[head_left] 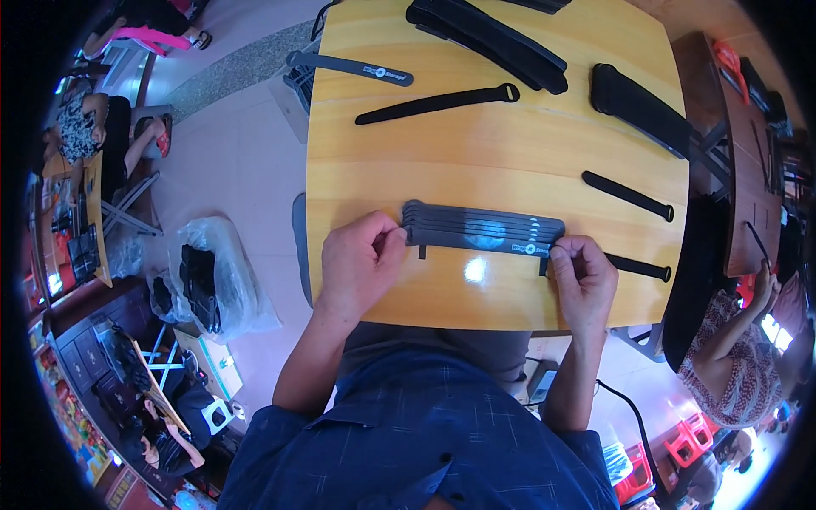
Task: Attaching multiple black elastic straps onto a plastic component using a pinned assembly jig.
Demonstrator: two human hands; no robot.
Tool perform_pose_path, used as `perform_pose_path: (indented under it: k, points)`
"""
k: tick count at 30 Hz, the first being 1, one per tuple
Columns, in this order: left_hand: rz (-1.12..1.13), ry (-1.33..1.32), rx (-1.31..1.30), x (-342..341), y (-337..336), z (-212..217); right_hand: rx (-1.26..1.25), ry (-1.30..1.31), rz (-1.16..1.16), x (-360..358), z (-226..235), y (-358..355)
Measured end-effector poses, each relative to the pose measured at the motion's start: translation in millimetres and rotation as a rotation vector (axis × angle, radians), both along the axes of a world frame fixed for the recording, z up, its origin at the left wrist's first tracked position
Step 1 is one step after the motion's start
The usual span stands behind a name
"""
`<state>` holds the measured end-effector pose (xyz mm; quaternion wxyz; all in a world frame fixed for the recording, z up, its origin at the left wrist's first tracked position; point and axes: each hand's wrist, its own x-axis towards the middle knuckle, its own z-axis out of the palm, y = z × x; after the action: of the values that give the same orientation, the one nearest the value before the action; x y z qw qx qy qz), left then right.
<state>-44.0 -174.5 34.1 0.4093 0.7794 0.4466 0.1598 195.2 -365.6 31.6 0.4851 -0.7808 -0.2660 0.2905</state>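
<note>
A fanned row of overlapping black hook-and-loop straps [480, 228] lies near the table's front edge, with white print on the nearest one. My left hand [361, 263] has its thumb and fingers closed on the left end of these straps. At their right end, my right hand [585, 279] pinches the corner between thumb and bent fingers. Two short dark tabs stick out below the row. Just past my right hand a single black strap [642, 267] lies flat, and another strap [629, 195] rests beyond it.
On the yellow wooden table [510, 157], farther off, lie a printed strap [353, 68], a looped-end strap [438, 104] and two thick strap bundles [489, 42]. Plastic bags [217, 280] with dark contents sit on the floor to the left. Other people work at both sides.
</note>
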Motion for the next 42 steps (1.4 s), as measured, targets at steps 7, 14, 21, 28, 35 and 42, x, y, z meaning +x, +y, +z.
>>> perform_pose_path:
  k: [7, 14, 21, 28, 35, 42]
  points:
    - [-0.003, 0.012, 0.014, 1.7, -0.9, 0.3, -0.003, -0.016, -0.015, -0.4, -0.2, 0.5]
    - [0.006, 0.015, -0.01, 2.0, -1.5, 1.7, 0.008, -0.017, -0.049, -1.9, -7.3, -0.3]
    - [0.032, 0.055, -0.035, 2.0, 0.0, 4.8, 0.015, -0.055, -0.034, -1.7, -6.3, 0.9]
    - [-0.002, 0.034, 0.026, 1.5, -1.1, 2.1, -0.015, -0.124, -0.029, -1.7, -3.7, 2.4]
    - [0.009, 0.031, 0.044, 1.1, -1.4, -0.4, -0.009, -0.167, -0.018, -1.1, -1.4, 4.9]
    - [0.047, 0.081, 0.043, 4.7, -2.8, 2.9, -0.055, -0.195, -0.026, -0.9, 2.8, 10.1]
